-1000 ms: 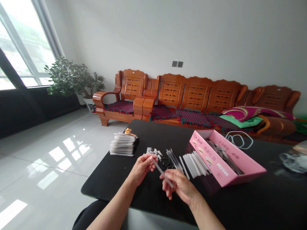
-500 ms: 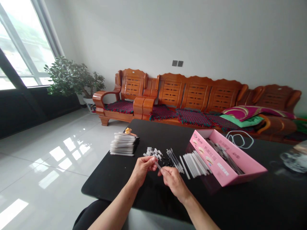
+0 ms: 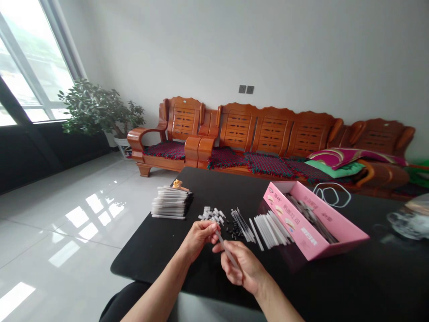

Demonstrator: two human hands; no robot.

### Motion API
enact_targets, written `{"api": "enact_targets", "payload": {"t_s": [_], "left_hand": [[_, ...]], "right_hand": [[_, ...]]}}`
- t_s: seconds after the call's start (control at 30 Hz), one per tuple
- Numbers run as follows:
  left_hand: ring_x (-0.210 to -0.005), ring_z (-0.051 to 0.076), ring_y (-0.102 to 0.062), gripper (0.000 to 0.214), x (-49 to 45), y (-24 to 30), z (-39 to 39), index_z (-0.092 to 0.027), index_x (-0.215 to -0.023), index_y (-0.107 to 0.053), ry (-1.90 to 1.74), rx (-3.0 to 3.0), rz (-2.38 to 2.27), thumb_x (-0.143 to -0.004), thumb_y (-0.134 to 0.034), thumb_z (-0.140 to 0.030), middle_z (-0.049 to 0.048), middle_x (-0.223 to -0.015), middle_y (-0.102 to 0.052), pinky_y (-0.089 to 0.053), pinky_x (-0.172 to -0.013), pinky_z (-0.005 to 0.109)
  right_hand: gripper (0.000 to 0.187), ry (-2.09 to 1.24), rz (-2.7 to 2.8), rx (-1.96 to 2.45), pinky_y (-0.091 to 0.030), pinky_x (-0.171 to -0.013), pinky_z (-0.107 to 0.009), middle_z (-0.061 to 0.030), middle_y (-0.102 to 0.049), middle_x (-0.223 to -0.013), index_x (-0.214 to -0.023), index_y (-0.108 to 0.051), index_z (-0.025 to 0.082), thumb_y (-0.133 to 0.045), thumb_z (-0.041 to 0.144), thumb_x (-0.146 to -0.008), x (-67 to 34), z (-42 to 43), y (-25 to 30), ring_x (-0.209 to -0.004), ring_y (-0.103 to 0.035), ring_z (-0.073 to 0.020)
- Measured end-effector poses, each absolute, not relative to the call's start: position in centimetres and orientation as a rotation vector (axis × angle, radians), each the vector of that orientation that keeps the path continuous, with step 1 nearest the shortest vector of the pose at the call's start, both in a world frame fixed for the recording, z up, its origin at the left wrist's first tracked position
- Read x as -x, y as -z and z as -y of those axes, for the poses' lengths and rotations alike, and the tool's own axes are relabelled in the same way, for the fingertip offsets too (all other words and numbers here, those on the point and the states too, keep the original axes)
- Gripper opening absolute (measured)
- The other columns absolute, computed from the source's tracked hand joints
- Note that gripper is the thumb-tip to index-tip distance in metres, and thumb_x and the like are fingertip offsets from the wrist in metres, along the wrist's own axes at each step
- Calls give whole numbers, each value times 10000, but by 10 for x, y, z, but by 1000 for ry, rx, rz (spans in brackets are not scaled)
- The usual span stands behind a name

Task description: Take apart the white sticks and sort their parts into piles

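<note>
Over the front of the black table, my left hand (image 3: 199,238) pinches the upper end of a whitish pen (image 3: 230,257). My right hand (image 3: 247,266) is closed around its lower part, and the pen slants down across those fingers. Just beyond the hands lie small white caps (image 3: 217,216) in a loose heap and short black plugs (image 3: 236,231). Thin pen refills (image 3: 241,224) are spread beside them. Farther right is a row of white pen barrels (image 3: 272,229). A stack of pens (image 3: 169,202) with dark ends sits at the table's left edge.
A pink box (image 3: 311,232) holding dark grey sticks stands on the table (image 3: 147,250) at the right. Behind it lies a white cable (image 3: 335,197), with a plastic-wrapped item (image 3: 409,221) at the far right. Beyond stand a wooden sofa (image 3: 271,132) and a potted plant (image 3: 97,107).
My right hand has turned and opened somewhat, so more of the pen shows along its fingers. My left hand keeps its pinch at the upper end. The view has shifted slightly.
</note>
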State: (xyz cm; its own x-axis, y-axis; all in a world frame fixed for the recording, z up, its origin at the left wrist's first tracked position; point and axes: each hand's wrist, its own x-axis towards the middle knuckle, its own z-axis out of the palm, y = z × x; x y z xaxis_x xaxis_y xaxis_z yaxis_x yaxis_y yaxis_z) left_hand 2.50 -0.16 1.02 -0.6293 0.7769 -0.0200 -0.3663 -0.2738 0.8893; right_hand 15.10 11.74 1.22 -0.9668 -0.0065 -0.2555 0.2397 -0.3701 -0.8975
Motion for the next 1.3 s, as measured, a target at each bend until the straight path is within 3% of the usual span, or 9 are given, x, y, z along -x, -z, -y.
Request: {"api": "enact_targets", "payload": {"t_s": [0.13,0.3,0.37,0.47,0.6,0.7,0.8,1.0,1.3], "left_hand": [[-493,80,-516,286,-28,-10,-1,-80,-771,-723,-2041,-512,-1294,-727,-726,-363,45,-581,-618,-414,-507,180],[-516,85,-529,306,-29,-7,-5,-70,-756,-719,-2116,-420,-1382,-715,-732,-373,46,-593,-614,-443,-538,190],[-516,86,-528,314,-28,-8,-5,-67,-757,-717,-2133,-392,-1395,-705,-740,-376,46,-595,-612,-439,-534,191],[-503,84,-517,317,-25,-11,-2,-70,-743,-709,-2099,-452,-1364,-708,-735,-384,42,-585,-606,-421,-517,188],[-484,79,-494,305,-25,-16,2,-75,-739,-696,-1970,-621,-1279,-734,-713,-379,31,-560,-588,-399,-500,188],[-483,84,-497,302,-31,-18,1,-75,-758,-698,-1941,-652,-1258,-733,-712,-376,33,-560,-592,-400,-496,193],[-489,89,-508,308,-31,-17,-1,-73,-768,-704,-1970,-614,-1328,-720,-721,-377,39,-569,-604,-407,-504,198],[-493,69,-495,348,5,-11,13,-98,-698,-681,-2327,-249,-1504,-647,-749,-435,3,-579,-595,-414,-507,179],[-402,120,-548,328,12,17,7,-124,-858,-662,-1814,-440,-2117,-743,-626,-429,-4,-512,-602,-436,-400,213]], "right_hand": [[419,2214,-2277,-356,-205,-375,-192,98,-334,-412,-822,-601,164,-408,530,-884,-150,-117,-22,-319,-217,-43],[365,1026,-3349,-381,-279,-546,-245,-31,-580,-583,-761,-586,183,-341,383,-943,-146,-111,-28,-530,-519,-117],[349,870,-3410,-402,-283,-561,-250,-54,-623,-629,-804,-593,189,-325,358,-949,-145,-109,-26,-559,-555,-132],[392,1309,-3207,-405,-297,-522,-230,-35,-597,-574,-794,-597,176,-341,436,-936,-146,-108,-24,-502,-523,-117],[525,2183,-2204,-367,-254,-357,-204,5,-572,-523,-985,-583,133,-315,574,-894,-152,-114,-21,-312,-361,-74],[514,2360,-1793,-333,-224,-311,-199,31,-546,-507,-1035,-565,129,-363,573,-872,-155,-118,-20,-271,-289,-59],[428,2301,-2019,-372,-190,-338,-197,103,-351,-407,-907,-586,160,-389,540,-881,-154,-118,-24,-277,-175,-41],[347,1015,-3333,-331,-251,-532,-245,-2,-555,-545,-728,-577,194,-368,370,-941,-159,-112,-32,-499,-498,-98],[183,55,-3291,-1192,-345,-600,-263,-71,-694,-769,-855,-651,197,-473,237,-857,-158,-210,-1,-727,-637,-188]]}}
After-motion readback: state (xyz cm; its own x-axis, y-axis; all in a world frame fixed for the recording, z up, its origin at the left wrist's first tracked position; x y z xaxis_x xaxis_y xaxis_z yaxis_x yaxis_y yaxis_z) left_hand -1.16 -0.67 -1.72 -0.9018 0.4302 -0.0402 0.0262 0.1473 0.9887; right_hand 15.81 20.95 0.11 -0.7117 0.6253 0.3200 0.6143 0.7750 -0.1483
